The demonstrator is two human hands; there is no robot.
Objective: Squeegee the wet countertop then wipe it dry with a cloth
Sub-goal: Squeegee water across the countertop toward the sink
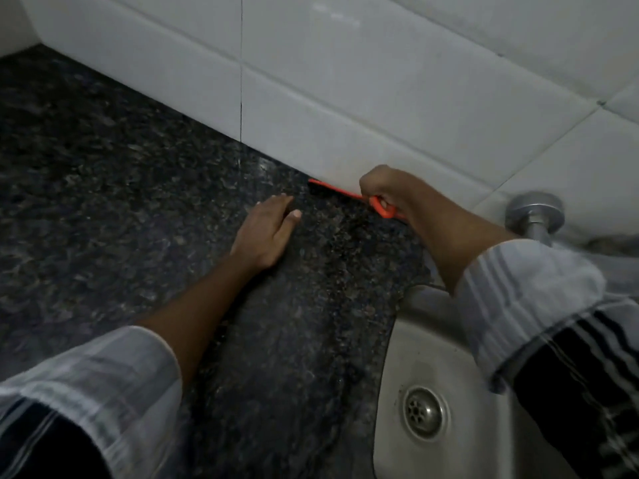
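From the head camera, the right hand (378, 188) reaches to the back of the dark speckled granite worktop (103, 174), where the stone meets the white tiled wall (345, 98). Its grip is clenched round the handle of an orange squeegee (340, 192), fingers curled tight over the looped end. The blade lies flat along the foot of the wall, touching or almost touching the tile; that looks like the start of a stroke, set as far back as it will go so that water can be drawn forward, probably toward the steel sink (432, 340) just beside it on the right.

The left hand (268, 229) rests palm down on the worktop, near the blade's left end but apart from it. Its grip is released, fingers straight and together, holding nothing. It seems placed there to steady the body during the long reach.

A faucet base (534, 212) stands at the wall behind the sink, and the drain (423, 411) shows in the basin. Striped sleeves (529, 288) are pushed back from both forearms. No cloth is in view, so the drying step looks still ahead. The picture is dim and wetness on the stone is hard to judge.
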